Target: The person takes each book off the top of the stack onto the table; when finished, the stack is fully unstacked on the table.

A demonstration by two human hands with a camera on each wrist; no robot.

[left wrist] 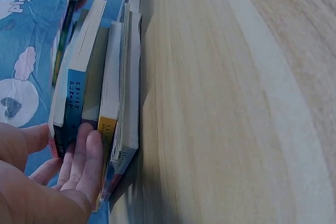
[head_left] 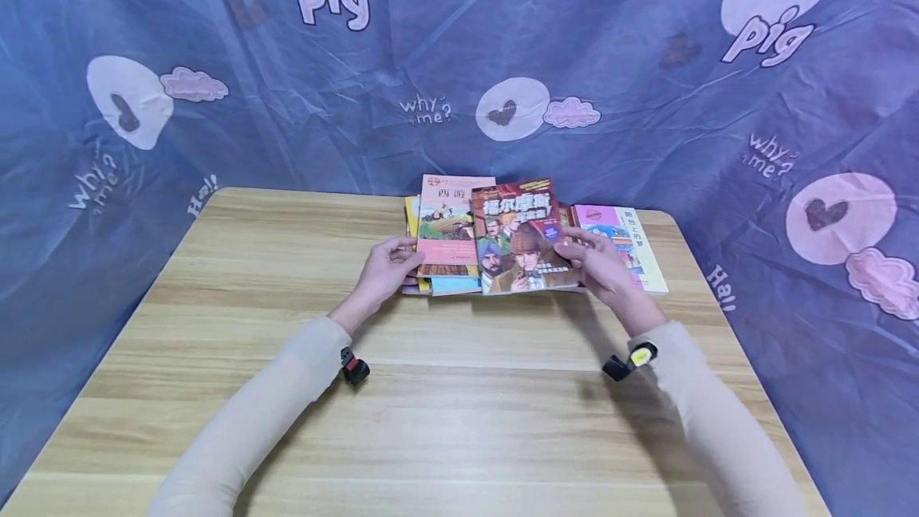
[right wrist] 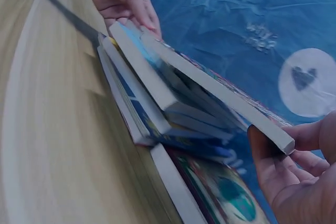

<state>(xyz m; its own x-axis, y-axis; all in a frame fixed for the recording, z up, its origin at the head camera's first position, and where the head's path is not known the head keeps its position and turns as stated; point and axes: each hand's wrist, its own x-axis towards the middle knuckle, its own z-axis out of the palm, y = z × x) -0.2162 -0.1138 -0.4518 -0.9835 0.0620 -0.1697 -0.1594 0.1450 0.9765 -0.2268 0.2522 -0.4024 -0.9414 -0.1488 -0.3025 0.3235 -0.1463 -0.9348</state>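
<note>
Right hand (head_left: 599,262) pinches the dark red book (head_left: 517,238) at its right edge, thumb on top and fingers beneath, holding that side raised above the pile (right wrist: 134,85) at the table's (head_left: 431,405) far end. Left hand (head_left: 384,266), partly closed, grips the pink book (head_left: 447,252) by its left edge (other fingertips touch the spines below).
</note>
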